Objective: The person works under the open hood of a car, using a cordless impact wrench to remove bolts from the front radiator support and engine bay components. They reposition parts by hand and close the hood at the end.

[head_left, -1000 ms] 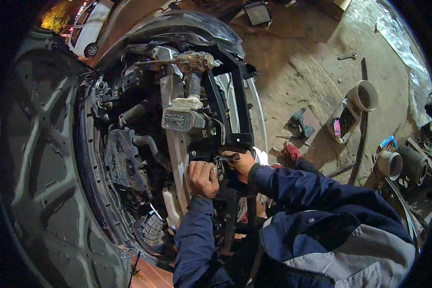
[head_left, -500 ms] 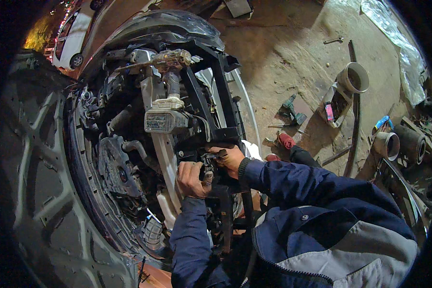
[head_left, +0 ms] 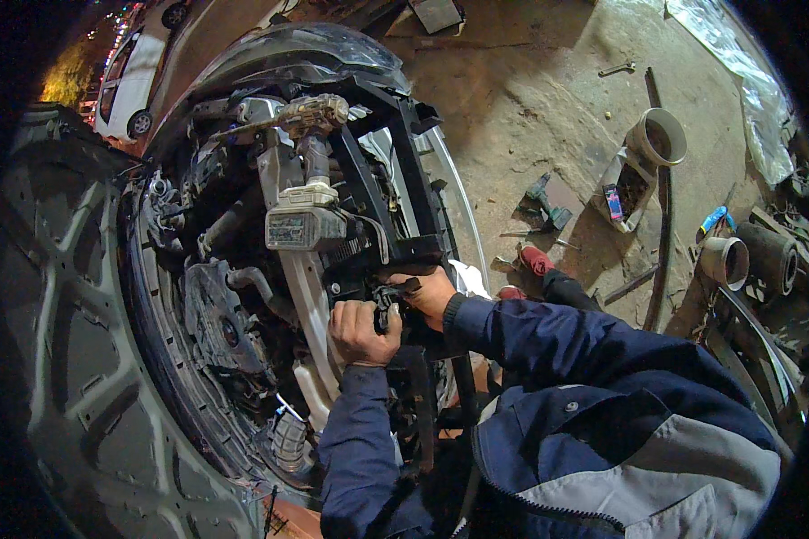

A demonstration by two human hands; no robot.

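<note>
My left hand (head_left: 360,332) is closed, fingers curled over a part at the black metal frame (head_left: 418,247) on the car's front; what it grips is hidden. Just right of it and higher, my right hand (head_left: 431,296) has its fingers curled round a small dark metal part (head_left: 388,301), resembling a latch, which sits between the two hands. A dusty cordless power tool (head_left: 306,225) with its battery lies above my hands across the silver crossmember (head_left: 307,278). The engine bay (head_left: 216,305) is to the left, crowded with hoses and covers.
The raised hood (head_left: 72,332) fills the left. On the concrete floor are a green drill (head_left: 544,202), a wrench (head_left: 617,67), buckets (head_left: 661,135), a phone (head_left: 613,202) on a container, metal strips and plastic sheeting (head_left: 751,126). A red-shoed foot (head_left: 535,260) shows beside the bumper. A white car (head_left: 126,81) stands beyond.
The whole scene has shifted left and slightly up in the view. My hands stay at the same part of the frame, with small changes in the fingers, the left thumb especially.
</note>
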